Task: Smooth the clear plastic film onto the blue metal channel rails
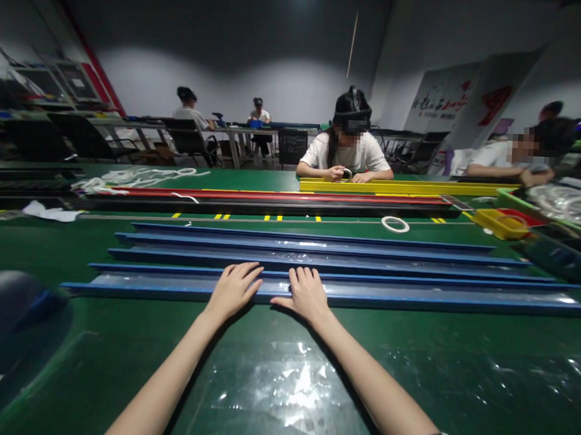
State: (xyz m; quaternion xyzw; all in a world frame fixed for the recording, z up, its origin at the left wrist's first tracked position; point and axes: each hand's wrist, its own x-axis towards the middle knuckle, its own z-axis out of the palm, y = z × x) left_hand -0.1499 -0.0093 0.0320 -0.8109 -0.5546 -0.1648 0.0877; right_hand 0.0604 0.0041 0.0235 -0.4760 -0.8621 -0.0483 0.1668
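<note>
My left hand (235, 288) lies on the nearest blue channel strip (160, 282), fingers stretched across it and thumb apart. Beside it, my right hand (308, 294) rests on the same strip, fingers laid over it and its thumb pointing left. Both hands are open, with a short stretch of the strip showing between them. This long strip has raised edges and a shiny inner face, and it runs across the table. More blue channel strips (366, 259) lie parallel just beyond it.
The green table (118, 351) has a glossy clear sheet (262, 385) in front. Beyond are red and black strips (272, 200), a white ring (394, 224), a yellow strip (419, 187) and a yellow bin (499, 223). Across the table, a person (345, 149) holds a ring. A dark blue object (12, 320) stands left.
</note>
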